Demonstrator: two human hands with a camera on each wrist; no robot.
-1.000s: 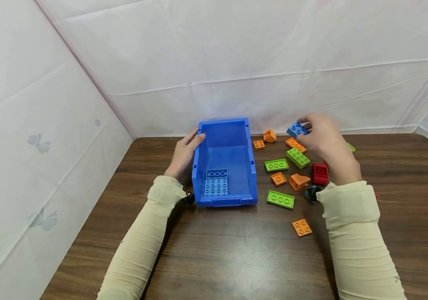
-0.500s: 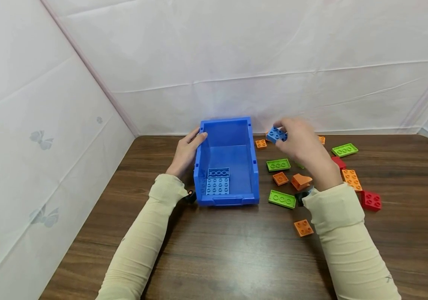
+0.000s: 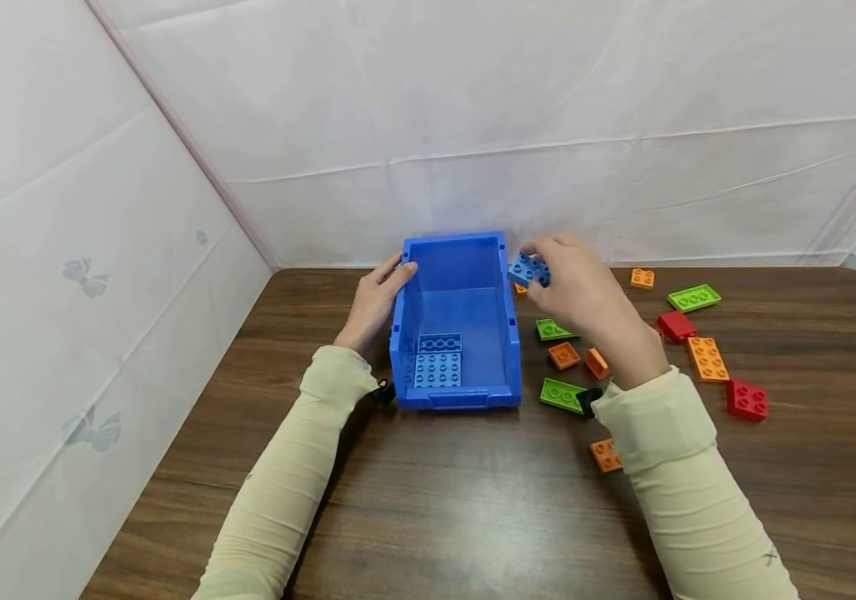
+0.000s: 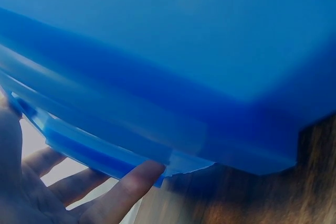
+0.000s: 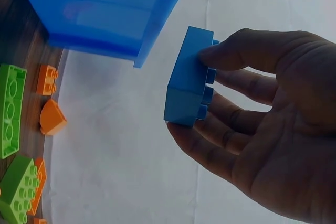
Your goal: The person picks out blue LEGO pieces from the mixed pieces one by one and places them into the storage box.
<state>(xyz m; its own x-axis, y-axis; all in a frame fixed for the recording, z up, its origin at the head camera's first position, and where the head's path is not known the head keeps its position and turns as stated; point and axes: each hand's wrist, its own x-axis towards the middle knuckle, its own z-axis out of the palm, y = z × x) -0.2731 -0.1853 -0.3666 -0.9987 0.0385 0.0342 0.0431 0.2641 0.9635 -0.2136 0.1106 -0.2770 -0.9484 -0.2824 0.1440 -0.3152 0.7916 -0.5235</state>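
Note:
Near the back of the table stands a blue plastic bin point(image 3: 407, 333). My left hand point(image 3: 372, 307) grips its left wall, the thumb lying over the rim; the left wrist view shows the fingers around the bin's edge. Inside the bin, blue building bricks point(image 3: 438, 370) lie in the near left corner. Just right of the bin, my right hand point(image 3: 583, 292) holds a blue building brick point(image 5: 185, 85) above the table, pinched between thumb and fingers. Its studs face the palm in the right wrist view.
Orange and green bricks are scattered right of the bin, among them a green plate point(image 3: 563, 395) and an orange brick point(image 3: 606, 456). Farther right lie a red brick point(image 3: 747, 400) and a long orange brick point(image 3: 708, 359). White sheeting point(image 3: 548, 125) rises behind the table.
My right hand has moved left with the blue brick, from over the scattered bricks to beside the bin's right wall. The left hand keeps its grip on the bin.

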